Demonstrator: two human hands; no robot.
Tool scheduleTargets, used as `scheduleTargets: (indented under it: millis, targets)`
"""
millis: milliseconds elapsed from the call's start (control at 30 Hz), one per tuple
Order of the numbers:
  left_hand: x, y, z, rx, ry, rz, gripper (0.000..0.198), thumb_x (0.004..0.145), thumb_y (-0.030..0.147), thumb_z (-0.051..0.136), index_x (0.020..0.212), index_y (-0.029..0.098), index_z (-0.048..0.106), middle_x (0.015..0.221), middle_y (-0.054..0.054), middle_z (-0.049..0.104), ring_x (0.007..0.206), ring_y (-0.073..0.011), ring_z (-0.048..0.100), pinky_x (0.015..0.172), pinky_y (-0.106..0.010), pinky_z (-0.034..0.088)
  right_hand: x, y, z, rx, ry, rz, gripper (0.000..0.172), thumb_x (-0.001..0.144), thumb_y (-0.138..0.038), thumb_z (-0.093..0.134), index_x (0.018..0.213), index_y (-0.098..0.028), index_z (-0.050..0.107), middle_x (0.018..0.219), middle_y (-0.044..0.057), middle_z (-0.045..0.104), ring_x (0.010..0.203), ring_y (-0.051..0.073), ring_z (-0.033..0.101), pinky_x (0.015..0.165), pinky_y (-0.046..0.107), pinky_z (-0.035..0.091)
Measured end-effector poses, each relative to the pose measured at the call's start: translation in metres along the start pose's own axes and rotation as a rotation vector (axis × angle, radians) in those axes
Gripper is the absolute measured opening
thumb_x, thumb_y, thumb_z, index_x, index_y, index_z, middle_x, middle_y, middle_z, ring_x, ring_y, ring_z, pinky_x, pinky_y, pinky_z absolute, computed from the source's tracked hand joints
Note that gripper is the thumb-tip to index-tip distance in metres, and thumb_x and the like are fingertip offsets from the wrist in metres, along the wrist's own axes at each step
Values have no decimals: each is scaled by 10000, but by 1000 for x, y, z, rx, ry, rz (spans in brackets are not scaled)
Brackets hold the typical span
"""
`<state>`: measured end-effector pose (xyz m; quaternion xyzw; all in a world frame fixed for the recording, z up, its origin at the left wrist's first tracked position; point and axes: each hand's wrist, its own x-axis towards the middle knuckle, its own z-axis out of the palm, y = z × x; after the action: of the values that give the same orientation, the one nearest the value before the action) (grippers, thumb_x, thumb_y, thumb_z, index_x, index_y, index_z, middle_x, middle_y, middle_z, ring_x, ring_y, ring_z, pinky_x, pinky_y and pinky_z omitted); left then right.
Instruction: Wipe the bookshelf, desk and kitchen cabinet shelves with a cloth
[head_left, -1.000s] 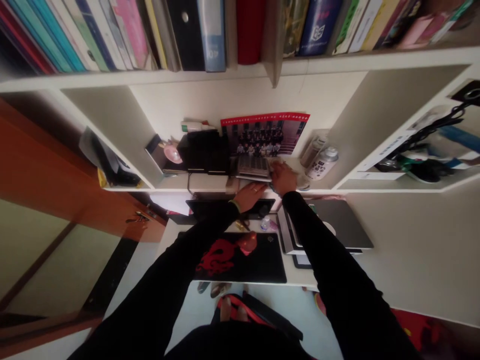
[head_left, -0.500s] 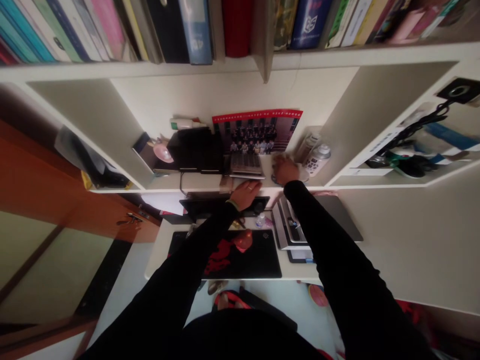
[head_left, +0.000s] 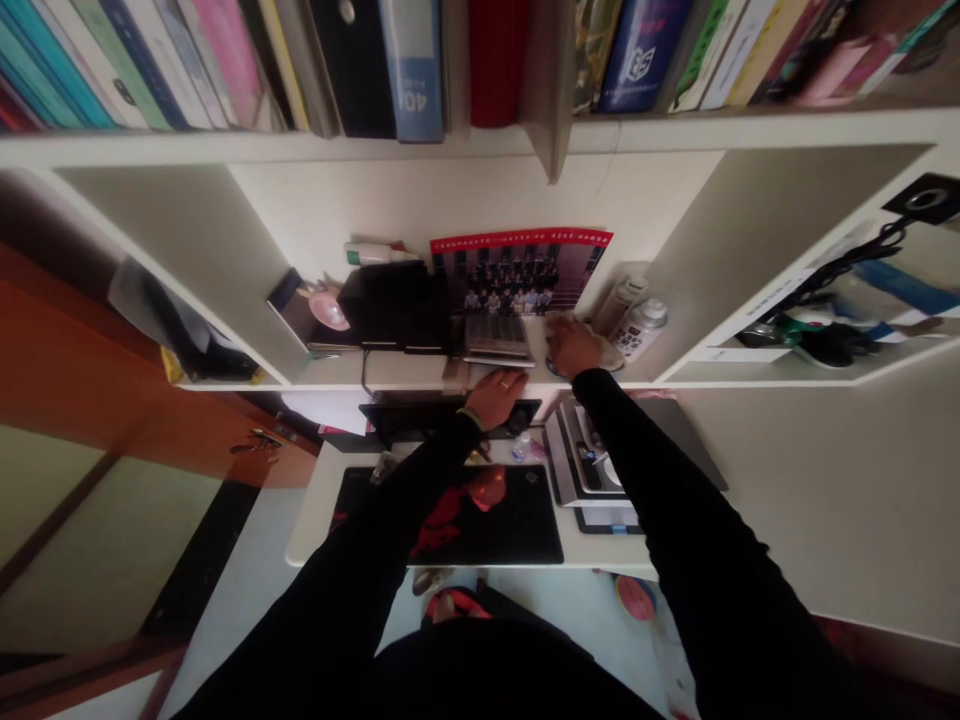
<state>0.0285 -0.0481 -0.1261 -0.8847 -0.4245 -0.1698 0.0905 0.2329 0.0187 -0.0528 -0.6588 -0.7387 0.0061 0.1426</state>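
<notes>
My right hand lies on the white shelf, fingers bent over a pale cloth-like thing that sticks out to its right. Just left of it sits a grey keyed device in front of a red-edged group photo. Two white bottles stand right of the hand. My left hand, a ring on one finger, rests flat on the shelf's front edge with fingers stretched out and nothing in them.
A black box and a pink thing stand on the shelf's left part. Books fill the shelf above. Below are a desk with a black mat and stacked laptops. Cables lie in the right compartment.
My right hand has slid a little from the grey device toward the white bottles and back, with the pale cloth-like thing now showing beside it. My left hand has stayed on the shelf edge.
</notes>
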Motion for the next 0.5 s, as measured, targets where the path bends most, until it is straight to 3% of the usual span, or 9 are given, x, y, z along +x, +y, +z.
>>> scheduleTargets:
  millis: [100,167,333,400,500]
  targets:
    - [1,0,-2,-3,-15,-3,466,1068,126,491,1489,175,686,1451,-151,728,1258,-267,680,1084,-393,562,5,-8,-1,-17,-4,81,522,1056,-136,400,1512,-71,647,1614,214,602,1421,344,610,1178,464,511]
    - [2,1,-3,-7,-19,-4,472,1067,124,489,1496,170,680,1458,-154,725,1269,-268,677,1085,-391,561,-8,-10,2,-17,9,95,523,1060,-152,391,1512,-56,636,1609,228,602,1416,355,608,1162,473,518]
    - [1,0,0,-28,-7,-3,473,1070,133,509,1510,173,677,1470,-154,725,1284,-268,678,1096,-399,569,-50,3,11,27,84,-97,539,1058,-186,391,1525,-74,635,1602,211,617,1465,335,575,1267,490,436]
    - [0,0,2,-42,5,-2,470,1077,143,505,1514,173,677,1470,-154,726,1291,-269,677,1107,-404,565,-47,8,13,38,93,-108,541,1051,-185,398,1515,-66,649,1585,229,626,1479,333,568,1289,484,418]
    - [0,-1,3,-52,10,-6,471,1080,145,496,1515,168,675,1473,-160,724,1302,-273,674,1125,-411,551,-20,11,16,42,92,-10,537,1019,-176,439,1492,-65,667,1557,259,636,1444,361,591,1247,517,455]
